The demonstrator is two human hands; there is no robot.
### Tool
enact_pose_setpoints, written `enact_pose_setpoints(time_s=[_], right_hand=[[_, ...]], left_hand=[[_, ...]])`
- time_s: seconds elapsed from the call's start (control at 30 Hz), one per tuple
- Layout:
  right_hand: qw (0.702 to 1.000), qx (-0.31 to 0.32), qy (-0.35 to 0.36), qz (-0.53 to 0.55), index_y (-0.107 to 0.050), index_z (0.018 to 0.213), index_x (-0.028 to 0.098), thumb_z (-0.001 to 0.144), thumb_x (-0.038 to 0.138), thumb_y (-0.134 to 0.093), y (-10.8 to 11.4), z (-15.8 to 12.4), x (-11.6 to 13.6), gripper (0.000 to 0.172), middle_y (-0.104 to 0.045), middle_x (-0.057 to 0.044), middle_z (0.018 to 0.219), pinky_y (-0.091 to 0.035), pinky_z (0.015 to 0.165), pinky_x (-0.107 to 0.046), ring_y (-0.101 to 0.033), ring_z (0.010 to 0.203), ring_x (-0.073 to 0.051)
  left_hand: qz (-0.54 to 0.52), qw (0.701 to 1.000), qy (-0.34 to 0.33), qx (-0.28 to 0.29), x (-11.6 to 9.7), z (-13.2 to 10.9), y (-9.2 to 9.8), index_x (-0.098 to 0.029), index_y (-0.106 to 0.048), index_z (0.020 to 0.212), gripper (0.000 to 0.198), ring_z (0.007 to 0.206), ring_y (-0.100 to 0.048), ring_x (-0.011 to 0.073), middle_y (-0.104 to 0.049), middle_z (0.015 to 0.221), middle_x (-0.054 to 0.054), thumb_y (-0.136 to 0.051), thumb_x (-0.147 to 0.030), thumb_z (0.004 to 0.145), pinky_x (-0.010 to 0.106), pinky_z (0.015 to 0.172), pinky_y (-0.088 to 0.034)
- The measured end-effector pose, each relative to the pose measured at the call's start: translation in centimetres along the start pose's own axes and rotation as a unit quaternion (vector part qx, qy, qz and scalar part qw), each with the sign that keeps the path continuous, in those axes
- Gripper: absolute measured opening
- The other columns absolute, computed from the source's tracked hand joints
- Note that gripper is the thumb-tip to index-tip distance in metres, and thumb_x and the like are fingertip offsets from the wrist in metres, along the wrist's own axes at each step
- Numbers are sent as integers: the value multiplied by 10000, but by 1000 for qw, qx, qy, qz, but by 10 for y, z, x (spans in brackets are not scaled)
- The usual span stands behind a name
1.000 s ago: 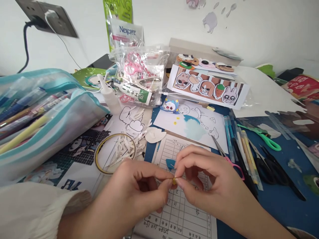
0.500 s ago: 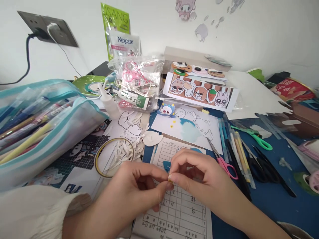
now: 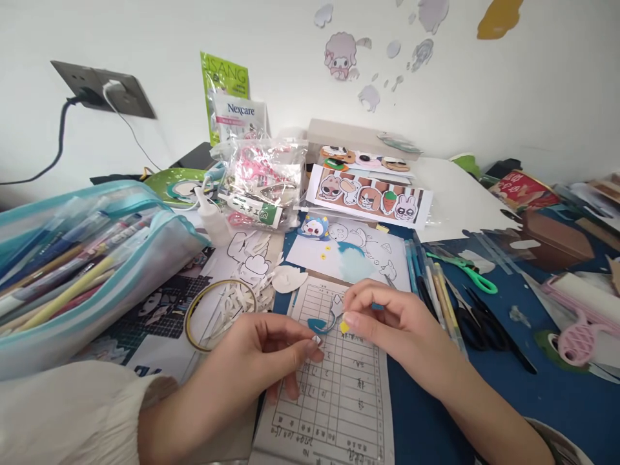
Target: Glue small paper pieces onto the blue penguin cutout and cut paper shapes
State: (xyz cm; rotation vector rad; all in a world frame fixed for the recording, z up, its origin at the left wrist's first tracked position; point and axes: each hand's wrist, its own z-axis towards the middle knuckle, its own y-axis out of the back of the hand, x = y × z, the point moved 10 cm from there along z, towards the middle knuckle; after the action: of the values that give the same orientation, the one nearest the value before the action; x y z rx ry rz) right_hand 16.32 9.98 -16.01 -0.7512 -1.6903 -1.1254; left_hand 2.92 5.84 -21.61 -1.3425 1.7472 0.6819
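Observation:
My right hand (image 3: 387, 323) pinches a tiny yellow paper piece (image 3: 344, 327) between thumb and forefinger, just above a printed grid sheet (image 3: 339, 394). My left hand (image 3: 261, 361) is pinched on a small white scrap (image 3: 316, 338) a little to the left of it. A blue paper cut-out (image 3: 317, 322) lies on the sheet between the two hands. Behind them lies a white sheet of outlined cartoon figures (image 3: 358, 255) with a blue painted patch.
A clear pencil pouch (image 3: 82, 258) full of pens fills the left. A tape ring (image 3: 220, 313) holds paper trimmings. Pens (image 3: 436, 284), green scissors (image 3: 465, 271) and black scissors (image 3: 489, 323) lie to the right on the blue mat. Bags, a glue bottle (image 3: 213, 210) and a sticker strip (image 3: 368, 194) stand behind.
The hands, which were pinching the yellow piece together, have come apart. The right keeps the yellow piece and the left a white scrap. The view has tilted up.

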Motion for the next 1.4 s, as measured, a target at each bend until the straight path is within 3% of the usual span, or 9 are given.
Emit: enact_pose_setpoints(time_s=[0.2,0.3,0.4,0.7,0.87,1.1,1.23,1.4], right_hand=[[987,-38,-10,-156,-591,670,225,861,324,-578,14,-25,3,216,-562,-39,915,-450,785,-367,-566,908,-225],[970,-48,-37,-235,-635,682,239,855,312,-601,13,-34,-7,190,-557,-36,881,-474,770,-392,-573,900,-240],[954,-97,-12,-283,-644,689,233,852,282,-620,14,-35,-9,172,-549,-38,841,-487,781,-418,-567,905,-250],[924,-205,79,-311,-629,773,217,838,217,-612,15,-47,2,67,-581,-70,881,-458,788,-435,-531,917,-271],[915,-255,119,-290,-620,838,213,939,256,-473,28,-62,23,184,-602,-80,908,-464,772,-388,-576,890,-240],[958,-129,106,-232,-649,897,237,939,239,-485,0,-54,33,169,-624,-65,970,-491,718,-330,-608,935,-225],[977,-76,76,-187,-643,879,239,950,223,-468,-9,-41,31,190,-608,-54,1011,-485,775,-328,-597,968,-207],[984,-29,51,-168,-653,856,245,938,231,-506,-10,-30,27,169,-595,-37,1020,-465,859,-338,-582,998,-196]], left_hand=[[5,1000,-18,13,-3,-1,-1,-154,-706,679,287,380,-390,61,-514,422,-47,-723,-440,654,205,390,-268],[11,999,-31,20,-4,-2,-1,-155,-713,698,272,394,-395,61,-521,425,-44,-715,-427,691,206,409,-269],[18,999,-44,24,-6,-4,-2,-156,-719,714,256,403,-404,64,-534,439,-39,-708,-411,714,209,420,-279],[32,996,-77,27,-18,-10,-5,-149,-700,665,212,400,-394,70,-517,424,-44,-708,-358,699,216,416,-297],[25,996,-74,37,-17,-12,-6,-148,-708,687,205,409,-401,64,-528,454,-44,-702,-352,709,207,406,-297],[22,997,-35,59,-10,-14,-11,-121,-719,812,279,423,-501,75,-660,632,3,-753,-327,626,189,345,-298],[-3,997,-21,77,-7,-11,-13,-128,-714,873,301,452,-532,64,-733,823,50,-737,-328,650,176,348,-318],[-37,995,4,87,0,-11,-15,-141,-715,866,281,457,-539,53,-746,869,61,-746,-321,652,168,360,-314]])
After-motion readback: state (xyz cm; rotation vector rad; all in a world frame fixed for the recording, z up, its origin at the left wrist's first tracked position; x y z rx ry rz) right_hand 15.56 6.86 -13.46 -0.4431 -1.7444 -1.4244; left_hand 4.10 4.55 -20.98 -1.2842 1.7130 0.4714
